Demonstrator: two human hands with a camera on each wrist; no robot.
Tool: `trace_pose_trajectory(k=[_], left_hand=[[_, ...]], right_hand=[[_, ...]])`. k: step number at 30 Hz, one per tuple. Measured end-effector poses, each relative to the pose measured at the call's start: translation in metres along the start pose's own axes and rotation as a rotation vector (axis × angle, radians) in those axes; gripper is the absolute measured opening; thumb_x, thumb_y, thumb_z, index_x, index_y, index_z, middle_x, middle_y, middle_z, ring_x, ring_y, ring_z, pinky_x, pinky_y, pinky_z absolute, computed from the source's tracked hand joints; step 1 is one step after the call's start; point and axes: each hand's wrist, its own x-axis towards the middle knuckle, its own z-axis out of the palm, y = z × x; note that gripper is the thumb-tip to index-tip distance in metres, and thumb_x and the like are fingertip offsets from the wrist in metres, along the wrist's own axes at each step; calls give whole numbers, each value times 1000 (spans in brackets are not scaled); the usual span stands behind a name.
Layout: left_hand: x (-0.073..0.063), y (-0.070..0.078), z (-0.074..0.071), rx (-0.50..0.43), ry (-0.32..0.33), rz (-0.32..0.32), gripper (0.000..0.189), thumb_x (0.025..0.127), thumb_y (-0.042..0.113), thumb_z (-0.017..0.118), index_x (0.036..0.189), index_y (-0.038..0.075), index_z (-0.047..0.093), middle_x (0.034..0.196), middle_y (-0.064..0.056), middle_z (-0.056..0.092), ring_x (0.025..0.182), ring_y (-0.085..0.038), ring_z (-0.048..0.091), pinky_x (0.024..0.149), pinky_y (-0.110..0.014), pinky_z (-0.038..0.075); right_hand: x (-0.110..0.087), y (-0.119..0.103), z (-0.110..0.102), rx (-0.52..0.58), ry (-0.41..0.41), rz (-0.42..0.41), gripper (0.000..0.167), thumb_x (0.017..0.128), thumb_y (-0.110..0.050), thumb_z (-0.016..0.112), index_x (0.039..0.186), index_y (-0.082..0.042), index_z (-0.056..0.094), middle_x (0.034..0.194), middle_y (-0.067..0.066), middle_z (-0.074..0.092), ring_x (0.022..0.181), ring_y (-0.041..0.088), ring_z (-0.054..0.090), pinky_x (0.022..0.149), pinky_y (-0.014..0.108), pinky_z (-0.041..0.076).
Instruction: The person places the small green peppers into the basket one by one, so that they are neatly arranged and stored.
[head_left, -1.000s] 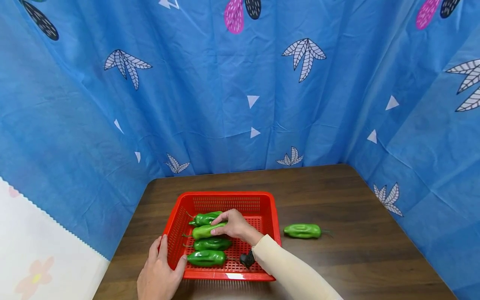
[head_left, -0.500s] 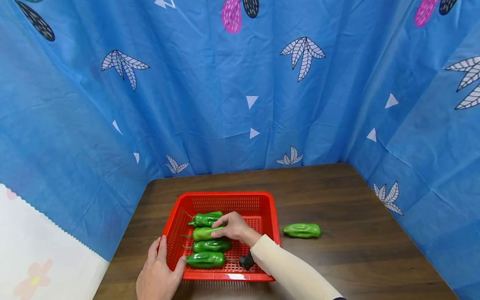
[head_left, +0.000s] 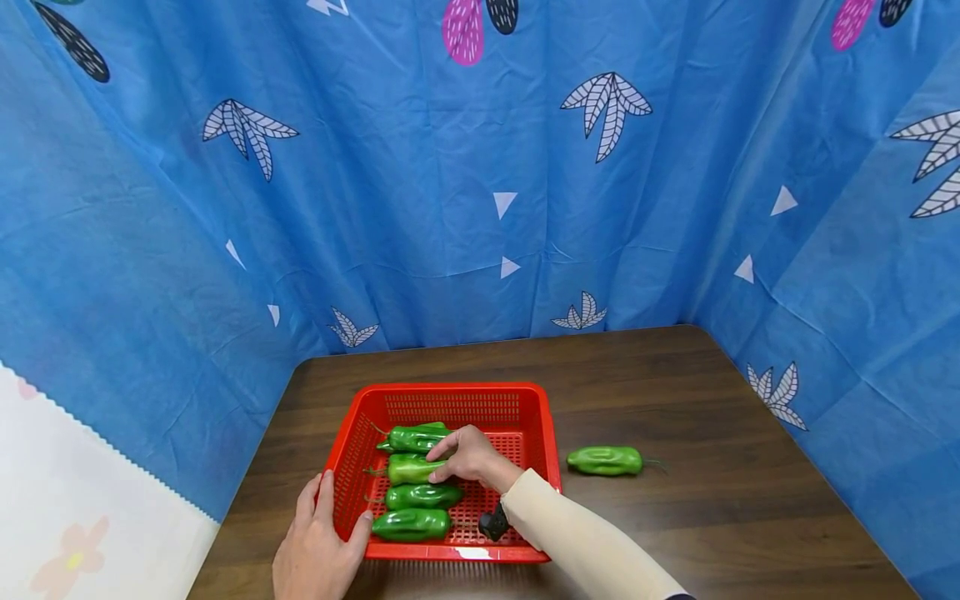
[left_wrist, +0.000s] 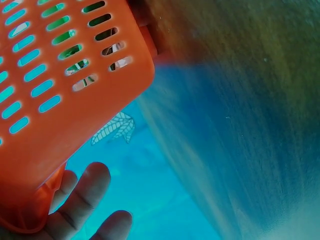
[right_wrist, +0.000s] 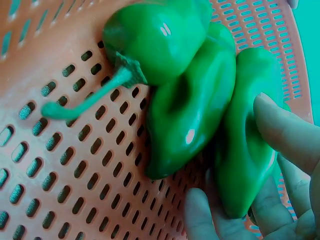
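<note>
A red plastic basket [head_left: 540,417] with slotted walls holds several green peppers lying side by side. My right hand [head_left: 474,458] grips the light green pepper [head_left: 405,471] in the middle, thumb on the near side and fingers on the far side; the right wrist view shows the thumb lying on its skin. Two darker peppers lie nearer me, a middle one [head_left: 423,497] and a front one [head_left: 411,525]. Beyond the held pepper lies a far pepper [head_left: 420,438]. My left hand [head_left: 318,537] holds the basket's left front corner, thumb over the rim, other fingers outside.
On the brown wooden table [head_left: 712,400], a lone green pepper [head_left: 603,461] lies right of the basket, stem pointing right. Blue patterned curtains [head_left: 465,233] stand around the table's back and sides. A small black device [head_left: 493,523] hangs under my right wrist.
My right hand has drawn the light green pepper slightly towards me, and the nearer peppers have shifted a little the same way. The left hand has stayed on the basket.
</note>
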Motion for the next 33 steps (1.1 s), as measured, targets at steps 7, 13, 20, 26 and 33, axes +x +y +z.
trace_pose_trajectory(k=[7, 13, 20, 26, 33], left_hand=[[0, -1, 0, -2, -3, 1, 85, 86, 46, 70, 152, 3, 40, 148, -17, 41, 113, -43, 61, 82, -63, 53], [-1, 0, 0, 5, -17, -3, 85, 86, 48, 68, 153, 3, 39, 148, -16, 40, 113, -43, 61, 83, -63, 53], [0, 0, 0, 7, -3, 8, 85, 86, 48, 68, 153, 4, 39, 148, -16, 40, 113, -43, 61, 82, -62, 53], [0, -2, 0, 11, -12, 9, 86, 87, 49, 68, 153, 3, 39, 150, -17, 39, 114, -45, 61, 83, -63, 53], [0, -3, 1, 11, -8, 17, 86, 86, 49, 69, 153, 3, 39, 150, -17, 39, 113, -45, 61, 82, -62, 53]], right_hand=[[-1, 1, 1, 7, -37, -11, 27, 65, -1, 91, 87, -14, 81, 89, -1, 76, 88, 12, 67, 85, 35, 57], [-1, 2, 2, 18, -33, -16, 26, 66, 0, 91, 86, -13, 81, 88, 0, 77, 87, 12, 67, 86, 36, 57], [-2, 0, 0, -23, -9, -30, 24, 66, -2, 91, 84, -14, 81, 88, -3, 77, 88, 12, 68, 86, 38, 57], [-3, -1, -1, -65, 3, -58, 20, 67, -6, 91, 82, -14, 81, 84, -3, 76, 80, 11, 67, 79, 35, 58], [-5, -2, -3, -92, 3, -68, 19, 70, -9, 91, 85, -12, 80, 83, 0, 77, 77, 9, 67, 76, 34, 58]])
